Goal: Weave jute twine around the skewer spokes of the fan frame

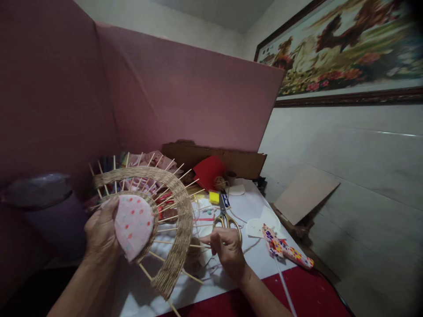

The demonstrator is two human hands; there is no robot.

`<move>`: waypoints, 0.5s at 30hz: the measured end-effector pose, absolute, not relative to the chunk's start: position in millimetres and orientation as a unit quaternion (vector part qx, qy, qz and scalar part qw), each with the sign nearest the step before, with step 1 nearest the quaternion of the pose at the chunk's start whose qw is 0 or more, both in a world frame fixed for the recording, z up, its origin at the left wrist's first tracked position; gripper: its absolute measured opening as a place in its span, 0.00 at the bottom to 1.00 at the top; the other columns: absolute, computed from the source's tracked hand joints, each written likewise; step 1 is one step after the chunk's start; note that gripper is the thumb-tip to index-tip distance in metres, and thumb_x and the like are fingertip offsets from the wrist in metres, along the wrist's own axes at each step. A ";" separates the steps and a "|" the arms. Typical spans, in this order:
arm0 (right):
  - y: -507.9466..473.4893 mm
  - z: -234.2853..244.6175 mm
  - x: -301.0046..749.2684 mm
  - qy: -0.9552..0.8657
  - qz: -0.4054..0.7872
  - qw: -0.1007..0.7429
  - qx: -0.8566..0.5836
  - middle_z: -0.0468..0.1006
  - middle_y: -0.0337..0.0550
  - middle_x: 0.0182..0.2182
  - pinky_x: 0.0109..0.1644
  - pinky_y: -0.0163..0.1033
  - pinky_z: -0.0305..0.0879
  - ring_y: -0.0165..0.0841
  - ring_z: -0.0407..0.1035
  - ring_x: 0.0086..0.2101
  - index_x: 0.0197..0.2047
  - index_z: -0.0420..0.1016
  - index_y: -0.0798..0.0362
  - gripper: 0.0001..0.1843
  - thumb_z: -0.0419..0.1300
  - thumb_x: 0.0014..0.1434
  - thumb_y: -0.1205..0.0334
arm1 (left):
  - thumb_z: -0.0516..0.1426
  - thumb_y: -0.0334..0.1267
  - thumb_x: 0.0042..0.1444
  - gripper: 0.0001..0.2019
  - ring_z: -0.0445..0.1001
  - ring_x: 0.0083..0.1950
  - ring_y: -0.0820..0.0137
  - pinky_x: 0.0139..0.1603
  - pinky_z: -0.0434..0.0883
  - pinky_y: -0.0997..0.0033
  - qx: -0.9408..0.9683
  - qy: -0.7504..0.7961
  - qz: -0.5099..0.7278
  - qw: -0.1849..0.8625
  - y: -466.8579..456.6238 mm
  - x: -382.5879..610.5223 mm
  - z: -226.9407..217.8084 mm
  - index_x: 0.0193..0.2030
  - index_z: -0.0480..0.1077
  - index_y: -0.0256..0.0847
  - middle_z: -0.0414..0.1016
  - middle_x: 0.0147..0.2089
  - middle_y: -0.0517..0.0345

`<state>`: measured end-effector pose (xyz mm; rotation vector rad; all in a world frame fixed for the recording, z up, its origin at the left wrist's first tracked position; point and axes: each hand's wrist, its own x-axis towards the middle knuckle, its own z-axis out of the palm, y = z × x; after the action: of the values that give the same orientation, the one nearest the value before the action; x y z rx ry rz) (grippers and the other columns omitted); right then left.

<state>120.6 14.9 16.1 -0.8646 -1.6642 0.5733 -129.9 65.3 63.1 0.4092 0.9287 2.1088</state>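
Observation:
My left hand [104,231] grips a half-round woven fan frame by its middle, thumb on top. Pale fabric with red dots [135,222] covers this middle part. Thin wooden sticks fan outward from it, and a wide band of woven twine [181,215] runs across them in an arc. My right hand [228,248] is closed at the stick tips on the right side of the band; what its fingers pinch, if anything, is too small to make out. Gold-handled scissors [224,215] lie just behind my right hand.
On the white tabletop [254,198] are a yellow block [214,197], a twine ball [220,182], red sheet [209,171] and paper cutouts [261,226]. A flower-patterned fabric piece [286,251] lies at the right. Cardboard [244,162] and a pink partition [191,92] stand behind.

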 end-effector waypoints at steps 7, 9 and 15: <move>12.2 17.8 120.7 -0.733 0.208 0.531 -0.370 0.63 0.38 0.14 0.23 0.32 0.50 0.25 0.57 0.18 0.26 0.78 0.56 0.18 0.51 0.57 0.58 | 0.58 0.24 0.40 0.06 0.71 0.22 0.73 0.22 0.72 0.72 0.148 0.363 0.845 0.364 65.9 -129.2 65.2 0.28 0.71 0.31 0.74 0.24 0.60; 10.9 19.4 120.0 -0.746 0.215 0.519 -0.359 0.63 0.38 0.15 0.23 0.32 0.50 0.25 0.58 0.18 0.30 0.79 0.56 0.16 0.52 0.57 0.59 | 0.58 0.24 0.40 0.06 0.71 0.22 0.73 0.24 0.73 0.71 0.150 0.361 0.845 0.364 65.9 -129.6 65.3 0.29 0.71 0.30 0.74 0.24 0.59; 8.4 23.3 120.4 -0.761 0.215 0.520 -0.321 0.63 0.37 0.14 0.25 0.32 0.52 0.26 0.59 0.19 0.36 0.78 0.55 0.13 0.52 0.56 0.62 | 0.56 0.23 0.43 0.04 0.71 0.24 0.74 0.28 0.74 0.69 0.119 0.362 0.854 0.354 65.5 -127.5 68.4 0.28 0.69 0.31 0.73 0.24 0.61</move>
<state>120.4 8.4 23.3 -0.7698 -1.8253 0.5159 -127.5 65.5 68.4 0.3084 0.9368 2.2068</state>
